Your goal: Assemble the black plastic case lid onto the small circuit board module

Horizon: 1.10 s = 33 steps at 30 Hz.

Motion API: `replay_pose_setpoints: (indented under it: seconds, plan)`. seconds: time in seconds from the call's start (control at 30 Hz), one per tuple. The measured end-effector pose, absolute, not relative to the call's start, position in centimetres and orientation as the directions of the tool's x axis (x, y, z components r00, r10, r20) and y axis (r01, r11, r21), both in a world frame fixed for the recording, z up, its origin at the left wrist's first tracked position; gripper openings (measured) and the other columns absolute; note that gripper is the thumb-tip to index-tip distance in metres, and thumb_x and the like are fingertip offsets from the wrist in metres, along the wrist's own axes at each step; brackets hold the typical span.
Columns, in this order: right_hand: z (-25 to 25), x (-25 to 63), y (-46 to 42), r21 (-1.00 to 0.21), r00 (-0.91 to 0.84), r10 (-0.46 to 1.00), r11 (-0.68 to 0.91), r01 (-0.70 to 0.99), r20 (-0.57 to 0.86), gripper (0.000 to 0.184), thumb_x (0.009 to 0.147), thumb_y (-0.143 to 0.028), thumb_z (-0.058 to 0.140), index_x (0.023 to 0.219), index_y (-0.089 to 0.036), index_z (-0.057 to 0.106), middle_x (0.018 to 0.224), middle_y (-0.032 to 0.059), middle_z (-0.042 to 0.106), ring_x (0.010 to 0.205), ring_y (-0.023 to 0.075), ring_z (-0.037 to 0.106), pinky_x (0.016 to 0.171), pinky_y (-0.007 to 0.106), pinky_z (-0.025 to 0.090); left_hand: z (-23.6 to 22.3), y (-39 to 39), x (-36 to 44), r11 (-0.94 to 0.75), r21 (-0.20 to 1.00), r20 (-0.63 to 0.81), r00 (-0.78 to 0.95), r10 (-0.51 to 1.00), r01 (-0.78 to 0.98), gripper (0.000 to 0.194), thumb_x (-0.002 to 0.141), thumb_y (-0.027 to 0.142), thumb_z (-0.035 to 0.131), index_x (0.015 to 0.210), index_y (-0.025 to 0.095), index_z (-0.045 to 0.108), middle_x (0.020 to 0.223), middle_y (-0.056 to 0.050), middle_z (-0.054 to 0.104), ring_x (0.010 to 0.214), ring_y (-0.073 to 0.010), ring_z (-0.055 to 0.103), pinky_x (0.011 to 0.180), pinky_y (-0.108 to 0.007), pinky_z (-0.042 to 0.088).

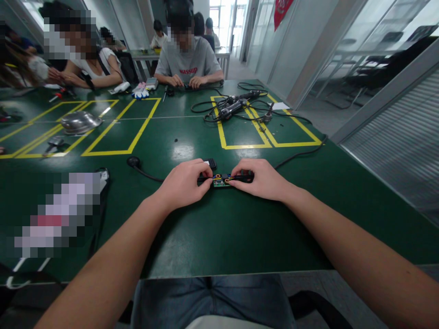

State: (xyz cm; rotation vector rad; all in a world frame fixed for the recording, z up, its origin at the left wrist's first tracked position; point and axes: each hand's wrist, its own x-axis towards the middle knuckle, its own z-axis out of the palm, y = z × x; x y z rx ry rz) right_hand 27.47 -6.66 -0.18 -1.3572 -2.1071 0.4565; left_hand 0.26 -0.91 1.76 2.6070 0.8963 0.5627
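A small green circuit board [221,182] with copper coils and thin coloured wires lies between my hands, near the middle of the table, in or on a narrow black case [247,177]. At its left end my left hand [187,183] is closed, thumb and fingers pinching the board's end and wires. My right hand [259,179] pinches the right end in the same way. The fingers partly cover both ends. From the left side a black cable [148,176] runs out to a round black plug [133,162]. Just behind the board sits a small black ribbed piece [211,163].
Yellow tape rectangles mark the green table [192,237]. Coiled black cables with black cylindrical tools [235,107] lie at the back right. A shiny metal bowl [79,122] stands at the left, a blurred pouch-like item [58,214] nearer. Across the table a person [188,59] handles something small.
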Motion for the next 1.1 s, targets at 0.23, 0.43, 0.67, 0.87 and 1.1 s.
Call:
replay_pose_setpoints:
  seconds: [0.23,0.43,0.67,0.87,1.1]
  plan:
    - [-0.2,27.5,-6.6,-0.573,-0.316,0.9,0.436,0.694,0.302,0.017,0.096,-0.039,0.083,0.094,-0.023,0.082,0.094,0.0068,0.082,0.081,0.0229,0.072,0.076,0.036,0.055,1.7,-0.9,0.3,-0.749,0.415,0.245,0.73,0.638,0.516,0.009,0.097,0.021,0.071,0.096,0.019,0.079,0.089,-0.004,0.071,0.081,-0.0212,0.065,0.08,-0.037,0.052]
    - [0.0,27.6,-6.6,-0.597,-0.324,0.902,0.431,0.676,0.285,0.008,0.094,-0.03,0.075,0.093,-0.023,0.079,0.089,0.0051,0.079,0.076,0.0213,0.067,0.073,0.035,0.052,1.9,-0.8,0.3,-0.73,0.417,0.196,0.731,0.654,0.541,0.009,0.096,0.02,0.07,0.098,0.019,0.079,0.089,-0.004,0.073,0.082,-0.0222,0.067,0.082,-0.038,0.053]
    - [0.1,28.4,-6.2,-0.718,-0.296,0.936,0.338,0.608,0.19,0.008,0.087,-0.025,0.068,0.091,-0.022,0.074,0.085,0.0037,0.076,0.07,0.0192,0.062,0.067,0.034,0.047,2.0,-0.4,-0.2,-0.727,0.409,0.143,0.748,0.648,0.552,0.016,0.095,0.017,0.07,0.105,0.019,0.082,0.091,-0.005,0.075,0.082,-0.0226,0.069,0.086,-0.039,0.056]
    - [0.3,28.5,-6.1,-0.746,-0.291,0.945,0.302,0.593,0.151,0.01,0.085,-0.028,0.07,0.09,-0.022,0.076,0.079,0.0025,0.073,0.068,0.0185,0.06,0.067,0.035,0.047,2.0,-0.3,-0.2,-0.725,0.411,0.163,0.738,0.655,0.552,0.018,0.095,0.016,0.071,0.106,0.019,0.084,0.095,-0.006,0.078,0.087,-0.024,0.071,0.089,-0.04,0.058]
    - [0.3,28.7,-6.2,-0.746,-0.296,0.947,0.287,0.6,0.126,0.009,0.085,-0.03,0.073,0.088,-0.023,0.077,0.08,0.0036,0.076,0.07,0.0204,0.064,0.068,0.036,0.05,2.1,-0.3,-0.2,-0.727,0.408,0.143,0.748,0.648,0.552,0.017,0.096,0.015,0.073,0.105,0.018,0.087,0.096,-0.007,0.079,0.087,-0.0234,0.072,0.089,-0.04,0.058]
